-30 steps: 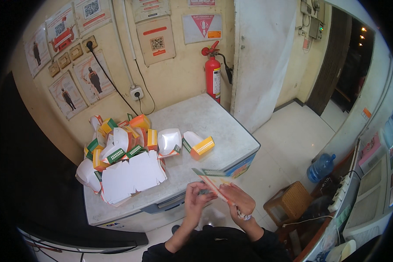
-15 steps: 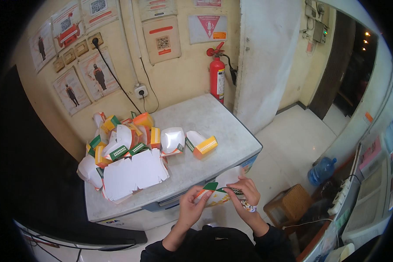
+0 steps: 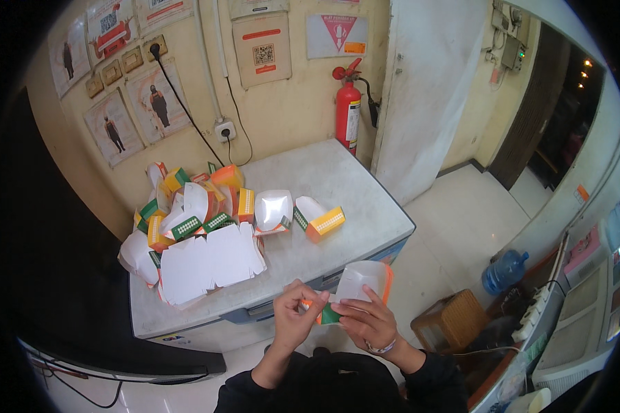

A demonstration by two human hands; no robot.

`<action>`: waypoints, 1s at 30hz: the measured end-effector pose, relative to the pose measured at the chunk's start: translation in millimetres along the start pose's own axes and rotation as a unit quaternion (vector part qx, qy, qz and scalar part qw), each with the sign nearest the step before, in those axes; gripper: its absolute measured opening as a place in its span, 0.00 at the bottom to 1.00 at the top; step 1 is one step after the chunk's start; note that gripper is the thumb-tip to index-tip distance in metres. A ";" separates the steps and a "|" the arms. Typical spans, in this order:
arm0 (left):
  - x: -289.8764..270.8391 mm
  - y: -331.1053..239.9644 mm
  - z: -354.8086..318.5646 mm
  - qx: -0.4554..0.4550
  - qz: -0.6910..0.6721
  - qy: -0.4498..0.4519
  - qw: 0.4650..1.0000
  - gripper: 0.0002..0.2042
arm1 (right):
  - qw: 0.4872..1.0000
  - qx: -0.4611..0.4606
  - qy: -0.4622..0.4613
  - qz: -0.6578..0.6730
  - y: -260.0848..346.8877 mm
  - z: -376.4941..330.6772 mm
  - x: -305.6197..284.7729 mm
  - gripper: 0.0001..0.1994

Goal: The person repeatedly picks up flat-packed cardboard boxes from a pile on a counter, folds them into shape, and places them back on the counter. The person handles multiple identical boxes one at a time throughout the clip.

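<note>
Left hand [image 3: 295, 318] fingers pinching green-orange corner of white paper box [image 3: 359, 288]; right hand [image 3: 370, 321] fingers gripping its underside. Both wrists bending inward, holding box just off surface [image 3: 337, 186] front edge. Folded boxes pile [image 3: 200, 206] lying well apart.

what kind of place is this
Likely a back room or service corner of a food shop or small workplace: folded paper food boxes piled on a chest freezer, a red fire extinguisher, and notice posters on the wall.

L hand [image 3: 295, 318] & R hand [image 3: 369, 318] close together at chest, fingers pinched
</note>
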State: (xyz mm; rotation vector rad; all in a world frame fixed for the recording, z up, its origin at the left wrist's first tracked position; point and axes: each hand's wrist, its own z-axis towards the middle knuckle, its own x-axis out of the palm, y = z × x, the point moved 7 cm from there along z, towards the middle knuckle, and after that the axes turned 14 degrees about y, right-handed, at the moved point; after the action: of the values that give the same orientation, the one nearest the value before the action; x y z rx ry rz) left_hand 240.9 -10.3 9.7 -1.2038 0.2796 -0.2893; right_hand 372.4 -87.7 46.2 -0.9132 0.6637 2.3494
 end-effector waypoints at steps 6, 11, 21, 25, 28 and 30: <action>2.4 -8.8 -2.0 0.022 0.023 -0.003 0.999 0.08 | 1.000 0.022 -0.014 -0.002 -1.3 0.3 -3.6 0.11; 11.1 -19.8 -2.9 0.054 0.083 0.050 0.994 0.07 | 0.998 0.029 -0.055 0.016 -2.8 -2.7 -3.8 0.08; 19.4 -46.6 -17.8 0.195 0.218 0.107 0.950 0.04 | 0.825 0.169 0.082 0.533 -29.8 -11.4 21.2 0.05; 6.7 -51.0 -44.7 0.343 0.309 -0.080 0.883 0.07 | 0.663 0.298 0.077 0.682 -25.4 -20.5 70.0 0.04; -10.4 -40.9 -51.1 0.373 0.354 -0.147 0.845 0.12 | 0.892 0.205 0.009 0.403 -2.6 -2.3 69.7 0.08; -31.1 -31.3 -44.2 0.335 0.304 -0.190 0.871 0.12 | 0.961 0.148 0.023 0.233 11.8 7.7 70.9 0.11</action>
State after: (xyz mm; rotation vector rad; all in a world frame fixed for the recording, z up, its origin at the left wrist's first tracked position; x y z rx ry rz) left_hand 193.8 -47.8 26.1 -0.4189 0.1754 0.3873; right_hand 316.6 -70.9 3.3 -0.7372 1.3321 2.5263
